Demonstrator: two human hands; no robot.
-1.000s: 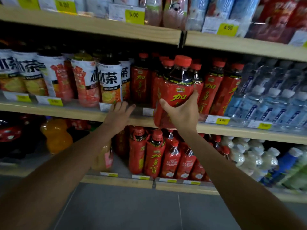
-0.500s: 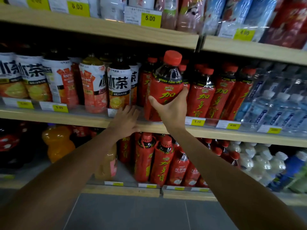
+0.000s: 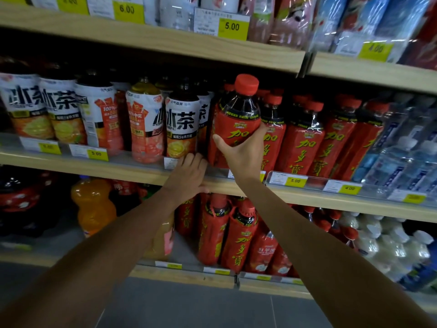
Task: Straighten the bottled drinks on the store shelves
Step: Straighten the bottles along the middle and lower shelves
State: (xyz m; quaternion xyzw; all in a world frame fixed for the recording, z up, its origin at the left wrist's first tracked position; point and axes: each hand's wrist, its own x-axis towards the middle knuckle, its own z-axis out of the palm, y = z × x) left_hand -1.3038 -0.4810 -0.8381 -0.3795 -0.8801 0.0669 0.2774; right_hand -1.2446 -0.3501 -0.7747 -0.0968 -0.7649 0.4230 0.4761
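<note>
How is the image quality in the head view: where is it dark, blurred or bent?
Head view: the light is dim, and deep shadow lies under the upper shelf and at lower left. The held red bottle and right hand are fairly sharp; the water bottles at right are smeared. Shelf lines bow from the wide lens. Small glare shows on the clear price rail.

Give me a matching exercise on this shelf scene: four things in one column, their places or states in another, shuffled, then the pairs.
Things
1. right hand
2. left hand
3. orange drink bottle
4. water bottles

Places or states
A. far right of the middle shelf
B. wrapped around a red tea bottle with a red cap
C. lower shelf, left side
D. resting on the middle shelf edge, holding nothing

Pairs: 1-B, 2-D, 3-C, 4-A
</note>
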